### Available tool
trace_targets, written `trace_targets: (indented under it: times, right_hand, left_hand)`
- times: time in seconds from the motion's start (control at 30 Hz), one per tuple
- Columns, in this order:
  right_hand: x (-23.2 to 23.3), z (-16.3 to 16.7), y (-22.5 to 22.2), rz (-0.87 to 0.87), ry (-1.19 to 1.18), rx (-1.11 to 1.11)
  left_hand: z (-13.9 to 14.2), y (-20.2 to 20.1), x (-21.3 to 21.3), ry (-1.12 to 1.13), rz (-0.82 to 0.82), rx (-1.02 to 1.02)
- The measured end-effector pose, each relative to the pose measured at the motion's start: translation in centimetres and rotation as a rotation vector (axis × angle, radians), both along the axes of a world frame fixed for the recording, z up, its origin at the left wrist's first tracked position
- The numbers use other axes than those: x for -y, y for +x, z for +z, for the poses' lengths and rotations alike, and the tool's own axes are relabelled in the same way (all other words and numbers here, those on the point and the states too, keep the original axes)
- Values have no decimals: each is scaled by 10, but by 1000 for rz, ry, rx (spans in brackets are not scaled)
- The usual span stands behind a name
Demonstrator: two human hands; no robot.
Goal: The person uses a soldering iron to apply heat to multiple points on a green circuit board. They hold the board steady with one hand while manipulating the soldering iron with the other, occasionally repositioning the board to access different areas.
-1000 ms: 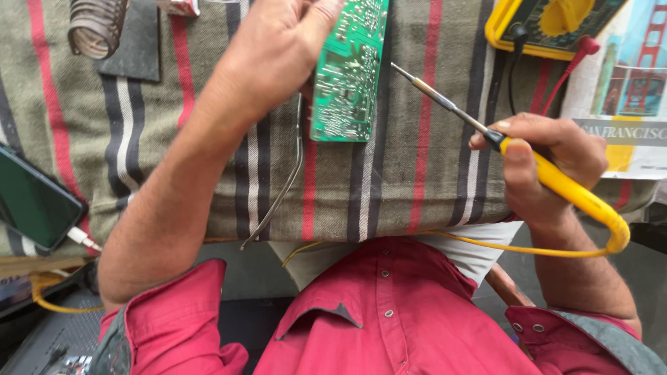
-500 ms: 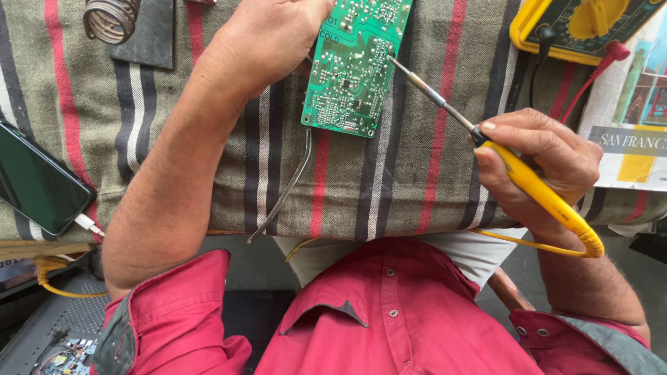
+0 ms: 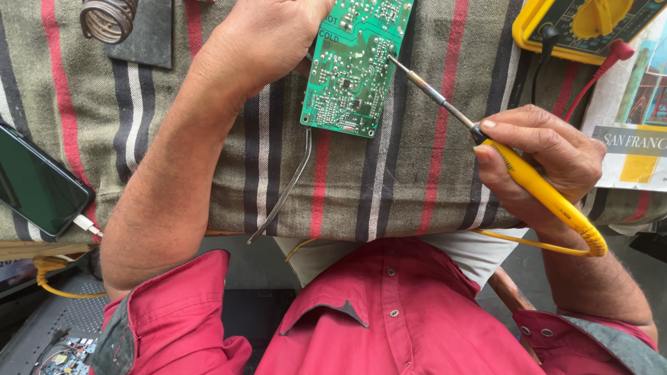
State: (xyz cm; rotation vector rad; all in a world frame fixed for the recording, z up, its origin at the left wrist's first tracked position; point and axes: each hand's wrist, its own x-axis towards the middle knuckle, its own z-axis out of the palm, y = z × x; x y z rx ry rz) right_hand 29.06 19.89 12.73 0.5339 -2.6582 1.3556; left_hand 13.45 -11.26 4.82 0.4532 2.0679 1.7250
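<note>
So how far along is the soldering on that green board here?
Mid-job. Already set up: the left hand steadies the green circuit board on the striped cloth, solder side up. In hand: the right hand holds the yellow soldering iron, its tip touching the board's right edge. Which joints are finished cannot be told. The iron is not yet back at the coiled stand.

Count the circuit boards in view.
2. One green circuit board lies on the striped cloth, held by the left hand. Another small board sits bottom left, partly cut off.
</note>
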Motion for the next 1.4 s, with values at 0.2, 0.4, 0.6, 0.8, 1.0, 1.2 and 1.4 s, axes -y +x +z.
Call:
trace_targets:
  times: [0.2,0.4,0.6,0.8,1.0,1.2,1.4]
  right_hand:
    - [1,6,-4,47,26,-22]
    - [2,5,-8,76,52,-82]
    - [2,3,-5,81,38,-91]
    - [1,3,-4,66,41,-76]
    - [1,4,-6,91,50,-95]
    - [3,4,-7,94,50,-109]
    - [4,6,-7,102,60,-129]
  left_hand:
    - [-1,1,2,47,-13,-17]
    - [-3,0,3,-34,-20,-78]
    - [-5,1,4,-46,-32,-130]
    - [-4,2,3,-31,-26,-125]
    - [-6,0,4,-98,-36,-152]
    - [-4,1,4,-89,-49,-240]
    - [0,4,4,-91,-25,-161]
